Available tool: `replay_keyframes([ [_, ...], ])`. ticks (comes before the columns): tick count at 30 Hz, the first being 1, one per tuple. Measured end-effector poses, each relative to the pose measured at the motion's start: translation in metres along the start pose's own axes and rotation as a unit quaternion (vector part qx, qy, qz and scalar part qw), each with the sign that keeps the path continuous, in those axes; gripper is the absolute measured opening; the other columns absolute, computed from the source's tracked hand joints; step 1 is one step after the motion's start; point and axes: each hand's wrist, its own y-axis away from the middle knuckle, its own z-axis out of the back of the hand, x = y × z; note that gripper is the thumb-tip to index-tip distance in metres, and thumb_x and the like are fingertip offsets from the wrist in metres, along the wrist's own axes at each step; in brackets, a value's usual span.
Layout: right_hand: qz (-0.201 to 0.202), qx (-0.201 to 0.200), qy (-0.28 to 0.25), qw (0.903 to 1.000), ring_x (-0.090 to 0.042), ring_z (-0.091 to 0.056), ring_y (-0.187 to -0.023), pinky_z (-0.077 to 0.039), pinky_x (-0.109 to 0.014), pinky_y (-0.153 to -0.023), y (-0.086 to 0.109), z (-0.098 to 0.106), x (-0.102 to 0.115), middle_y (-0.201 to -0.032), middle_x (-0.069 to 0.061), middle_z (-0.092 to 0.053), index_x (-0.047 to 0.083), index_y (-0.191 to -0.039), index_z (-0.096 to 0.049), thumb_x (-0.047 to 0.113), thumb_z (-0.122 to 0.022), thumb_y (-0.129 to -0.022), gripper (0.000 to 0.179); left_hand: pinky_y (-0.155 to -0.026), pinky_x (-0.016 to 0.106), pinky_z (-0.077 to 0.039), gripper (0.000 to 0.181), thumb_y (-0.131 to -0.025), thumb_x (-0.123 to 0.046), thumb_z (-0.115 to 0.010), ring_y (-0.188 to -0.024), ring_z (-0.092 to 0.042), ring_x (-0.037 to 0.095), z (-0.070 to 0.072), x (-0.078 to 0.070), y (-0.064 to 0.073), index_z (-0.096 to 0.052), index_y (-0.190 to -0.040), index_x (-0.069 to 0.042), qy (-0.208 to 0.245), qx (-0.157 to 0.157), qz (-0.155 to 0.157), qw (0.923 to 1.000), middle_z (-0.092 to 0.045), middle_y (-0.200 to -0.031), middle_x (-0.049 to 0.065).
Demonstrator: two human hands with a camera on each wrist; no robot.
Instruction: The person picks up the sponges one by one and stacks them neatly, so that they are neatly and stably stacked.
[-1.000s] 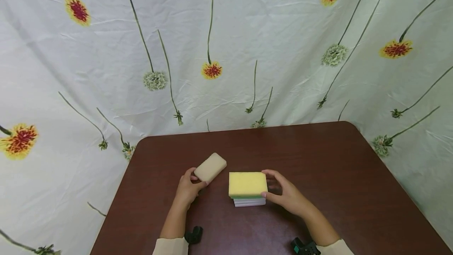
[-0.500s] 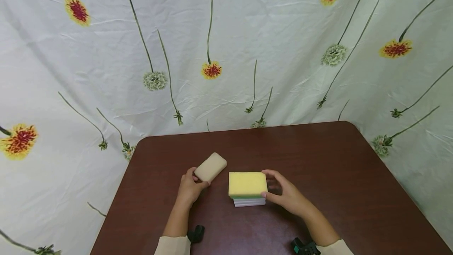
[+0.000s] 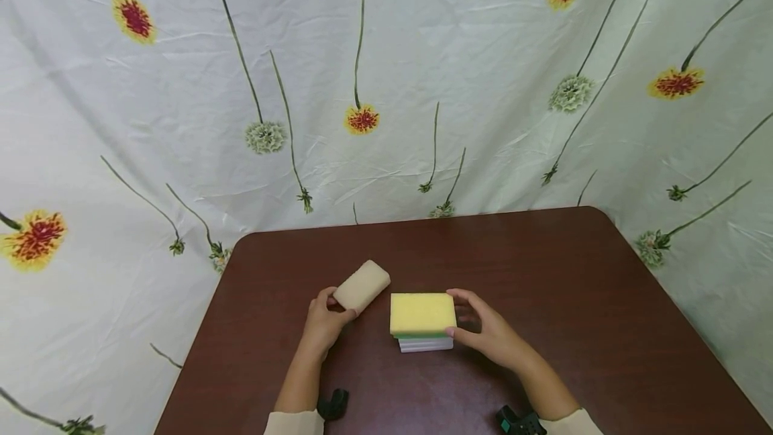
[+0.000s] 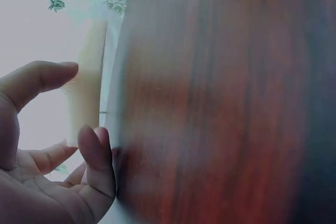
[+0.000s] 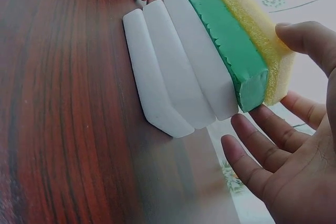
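Note:
In the head view my left hand (image 3: 323, 321) pinches a cream-coloured sponge (image 3: 362, 286) by its near end, tilted beside the stack. The left wrist view shows thumb and fingers on opposite edges of this sponge, off the table. My right hand (image 3: 498, 337) grips the right side of a yellow sponge (image 3: 421, 314), thumb on the near edge and a finger on the far one. Under the yellow sponge lies a green layer (image 5: 228, 40), with several white blocks (image 5: 178, 61) stacked below it. Whether green and yellow are one piece I cannot tell.
The stack stands on a dark reddish-brown table (image 3: 513, 260) with rounded far corners. Behind it hangs a white cloth (image 3: 495, 66) printed with flowers. Each wrist wears a black camera mount, the left mount (image 3: 333, 405) and the right mount (image 3: 519, 421).
My left hand and the cream sponge have shifted very slightly to the right, toward the stack. My right hand and the stack look unmoved.

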Motion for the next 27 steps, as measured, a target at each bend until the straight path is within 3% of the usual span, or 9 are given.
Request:
replay_keyframes([
  [6, 0.001, -0.004, 0.000, 1.0000, -0.020, -0.053, -0.130, -0.049, -0.042, -0.106, 0.000, -0.001, 0.001, -0.145, -0.006, -0.053, 0.026, -0.148, -0.043, 0.029, -0.077, -0.091, 0.067, -0.078, 0.030, -0.051, 0.078, -0.089, -0.026, -0.076, -0.110, -0.063, 0.027, 0.003, -0.001, 0.008, -0.036, -0.154, -0.011, 0.045, 0.014, -0.004, 0.9989, -0.037, -0.146, 0.016],
  [14, 0.006, -0.009, -0.002, 0.9999, -0.018, -0.049, -0.133, -0.048, -0.038, -0.106, 0.002, -0.001, 0.001, -0.149, -0.005, -0.049, 0.029, -0.149, -0.042, 0.028, -0.077, -0.091, 0.069, -0.081, 0.031, -0.050, 0.076, -0.090, -0.025, -0.076, -0.099, -0.064, 0.020, 0.004, -0.012, 0.019, -0.037, -0.154, -0.017, 0.071, 0.012, -0.021, 0.9972, -0.045, -0.138, 0.013],
  [20, 0.008, -0.009, 0.002, 0.9999, -0.021, -0.048, -0.134, -0.048, -0.033, -0.105, 0.002, -0.001, 0.001, -0.150, -0.003, -0.046, 0.030, -0.150, -0.040, 0.028, -0.077, -0.091, 0.069, -0.079, 0.029, -0.050, 0.075, -0.089, -0.019, -0.076, -0.106, -0.061, 0.023, 0.006, -0.025, 0.026, -0.039, -0.154, -0.018, 0.096, 0.009, -0.042, 0.9944, -0.046, -0.135, 0.011],
  [27, 0.017, -0.014, 0.004, 0.9997, -0.027, -0.049, -0.134, -0.049, -0.036, -0.105, 0.001, -0.001, -0.001, -0.150, -0.007, -0.047, 0.026, -0.151, -0.041, 0.026, -0.077, -0.091, 0.069, -0.080, 0.030, -0.046, 0.075, -0.089, -0.022, -0.076, -0.112, -0.060, 0.026, 0.009, -0.037, 0.034, -0.040, -0.154, -0.023, 0.089, 0.016, -0.056, 0.9943, -0.046, -0.137, 0.010],
])
